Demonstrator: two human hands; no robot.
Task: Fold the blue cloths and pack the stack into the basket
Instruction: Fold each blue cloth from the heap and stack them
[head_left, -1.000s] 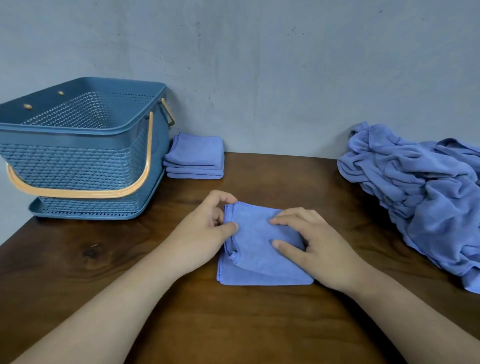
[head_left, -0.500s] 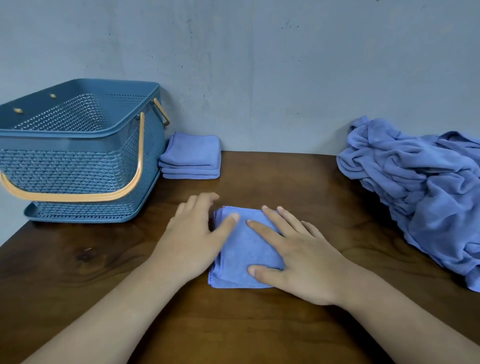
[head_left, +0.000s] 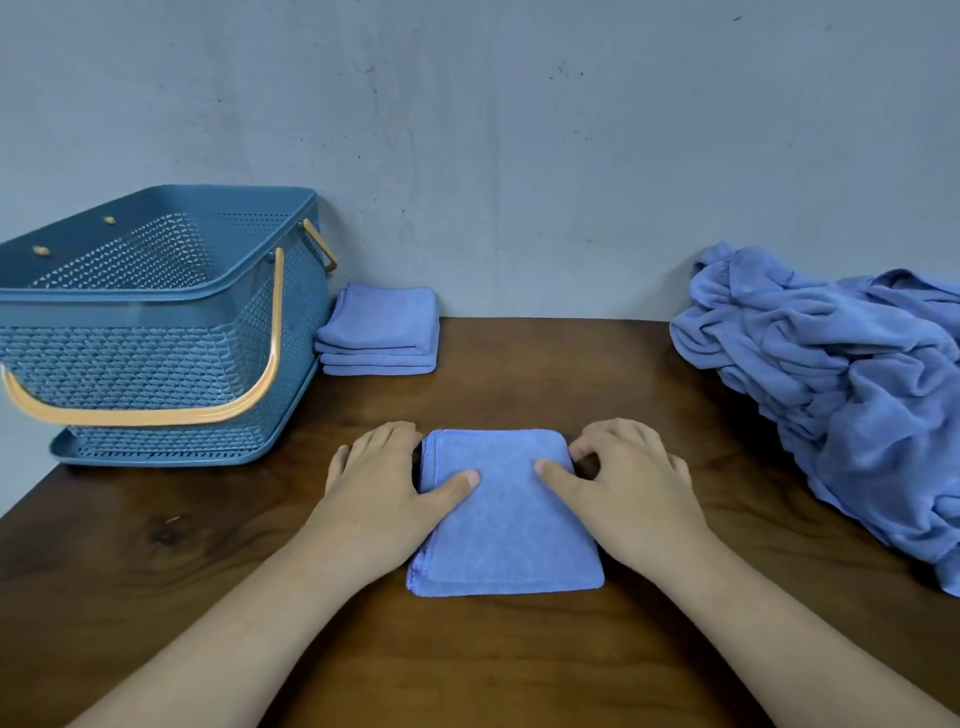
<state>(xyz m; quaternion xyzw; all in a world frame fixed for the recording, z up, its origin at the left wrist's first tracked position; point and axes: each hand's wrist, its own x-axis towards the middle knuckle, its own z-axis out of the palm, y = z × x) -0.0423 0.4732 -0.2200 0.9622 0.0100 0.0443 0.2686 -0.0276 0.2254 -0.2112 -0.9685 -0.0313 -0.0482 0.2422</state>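
A folded blue cloth (head_left: 506, 519) lies flat as a small rectangle on the brown table (head_left: 519, 665). My left hand (head_left: 379, 488) holds its left edge, thumb on top and fingers bent down beside the edge. On the cloth's right edge, my right hand (head_left: 634, 488) has its thumb on top and fingers curled at the side. A stack of folded blue cloths (head_left: 384, 322) sits at the back by the wall. Left of that stack stands the blue basket (head_left: 156, 306), its orange handle hanging down in front.
A heap of unfolded blue cloths (head_left: 841, 374) covers the table's right side up to the wall. The grey wall runs along the back edge. The table's left edge runs just past the basket.
Both hands slid off the top of the cloth to its left and right edges, leaving only the thumbs on top. The cloth now lies squared and flat.
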